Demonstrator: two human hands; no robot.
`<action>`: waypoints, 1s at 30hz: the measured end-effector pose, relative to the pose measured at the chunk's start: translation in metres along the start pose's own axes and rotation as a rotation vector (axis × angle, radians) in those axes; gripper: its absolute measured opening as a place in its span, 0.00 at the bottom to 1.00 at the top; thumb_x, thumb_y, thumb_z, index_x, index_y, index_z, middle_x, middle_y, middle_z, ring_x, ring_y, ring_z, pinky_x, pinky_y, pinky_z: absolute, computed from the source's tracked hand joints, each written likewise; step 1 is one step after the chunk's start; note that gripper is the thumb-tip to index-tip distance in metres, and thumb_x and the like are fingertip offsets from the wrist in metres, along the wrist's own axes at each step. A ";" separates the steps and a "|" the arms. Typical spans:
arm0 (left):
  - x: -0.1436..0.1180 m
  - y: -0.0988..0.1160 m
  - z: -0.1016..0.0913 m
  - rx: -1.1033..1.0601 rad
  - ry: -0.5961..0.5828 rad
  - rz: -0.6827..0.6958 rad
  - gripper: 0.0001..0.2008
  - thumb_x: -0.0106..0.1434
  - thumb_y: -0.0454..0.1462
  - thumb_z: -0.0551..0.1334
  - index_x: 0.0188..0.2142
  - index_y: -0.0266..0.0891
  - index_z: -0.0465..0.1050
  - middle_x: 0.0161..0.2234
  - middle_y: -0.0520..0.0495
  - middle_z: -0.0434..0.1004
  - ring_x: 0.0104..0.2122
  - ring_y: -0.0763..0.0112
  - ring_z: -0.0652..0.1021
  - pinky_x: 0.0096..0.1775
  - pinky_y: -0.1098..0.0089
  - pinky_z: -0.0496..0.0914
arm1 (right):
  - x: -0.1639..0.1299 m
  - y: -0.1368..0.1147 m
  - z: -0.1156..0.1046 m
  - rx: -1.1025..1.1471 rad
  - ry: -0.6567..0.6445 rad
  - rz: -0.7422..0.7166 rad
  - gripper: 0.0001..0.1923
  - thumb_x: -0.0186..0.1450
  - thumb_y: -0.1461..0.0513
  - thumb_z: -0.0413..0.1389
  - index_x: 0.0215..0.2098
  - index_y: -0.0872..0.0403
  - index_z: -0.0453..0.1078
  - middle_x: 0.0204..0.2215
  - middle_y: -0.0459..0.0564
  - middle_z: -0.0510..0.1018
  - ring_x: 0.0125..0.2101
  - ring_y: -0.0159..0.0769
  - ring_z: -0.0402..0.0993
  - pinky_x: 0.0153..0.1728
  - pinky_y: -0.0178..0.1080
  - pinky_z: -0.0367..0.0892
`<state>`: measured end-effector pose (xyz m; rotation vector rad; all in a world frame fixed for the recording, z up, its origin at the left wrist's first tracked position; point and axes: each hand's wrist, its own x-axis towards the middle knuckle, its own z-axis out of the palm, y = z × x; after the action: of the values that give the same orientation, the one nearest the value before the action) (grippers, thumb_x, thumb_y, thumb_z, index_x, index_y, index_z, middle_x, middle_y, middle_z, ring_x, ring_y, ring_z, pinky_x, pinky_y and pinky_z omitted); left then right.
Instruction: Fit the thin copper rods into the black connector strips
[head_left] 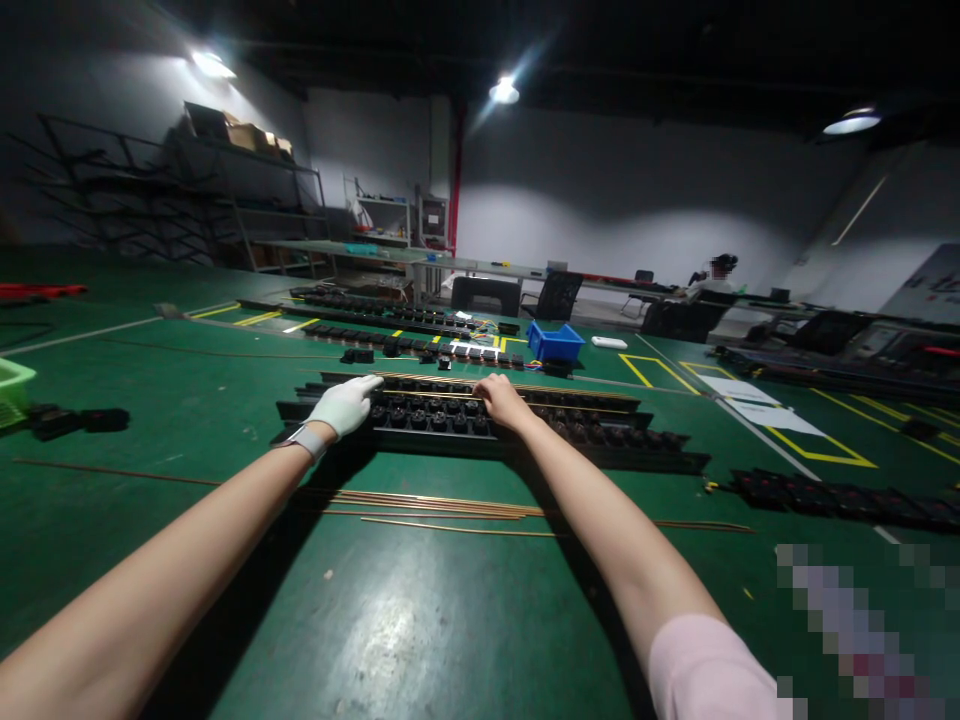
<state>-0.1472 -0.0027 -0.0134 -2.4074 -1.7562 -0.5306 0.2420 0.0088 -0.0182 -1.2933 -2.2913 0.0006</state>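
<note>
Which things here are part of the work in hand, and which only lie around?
In use: left hand and right hand resting on the black socket strip; thin copper rods just before it.

Lying about: blue bin, green basket, white sheets, far socket strips.

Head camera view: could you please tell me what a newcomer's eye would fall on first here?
Two outstretched arms meet at centre: the white-gloved left hand and bare right hand rest on a long black strip of sockets on the green floor. Thin copper rods lie just nearer, and a blue bin stands behind.
</note>
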 end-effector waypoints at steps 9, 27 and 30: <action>-0.001 -0.003 0.010 0.002 -0.068 -0.033 0.33 0.71 0.37 0.48 0.72 0.35 0.69 0.74 0.44 0.68 0.72 0.66 0.70 0.73 0.67 0.59 | 0.007 -0.012 0.000 -0.034 -0.052 0.021 0.14 0.76 0.71 0.54 0.49 0.54 0.81 0.47 0.56 0.79 0.50 0.43 0.69 0.54 0.40 0.66; -0.021 0.005 0.001 0.099 -0.089 0.147 0.28 0.75 0.38 0.47 0.69 0.42 0.72 0.77 0.38 0.60 0.73 0.41 0.62 0.67 0.33 0.59 | 0.007 -0.032 -0.011 -0.175 -0.143 0.025 0.16 0.77 0.66 0.54 0.53 0.49 0.83 0.52 0.58 0.82 0.54 0.48 0.74 0.57 0.44 0.70; -0.022 0.007 0.000 0.144 -0.089 0.157 0.29 0.75 0.37 0.46 0.69 0.43 0.73 0.77 0.39 0.60 0.73 0.41 0.62 0.66 0.34 0.60 | 0.008 -0.045 -0.009 -0.101 -0.163 0.020 0.20 0.81 0.55 0.52 0.64 0.50 0.77 0.62 0.58 0.79 0.63 0.49 0.72 0.64 0.46 0.66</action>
<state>-0.1462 -0.0250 -0.0207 -2.4741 -1.5599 -0.2728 0.2063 -0.0120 0.0039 -1.4134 -2.4432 -0.0027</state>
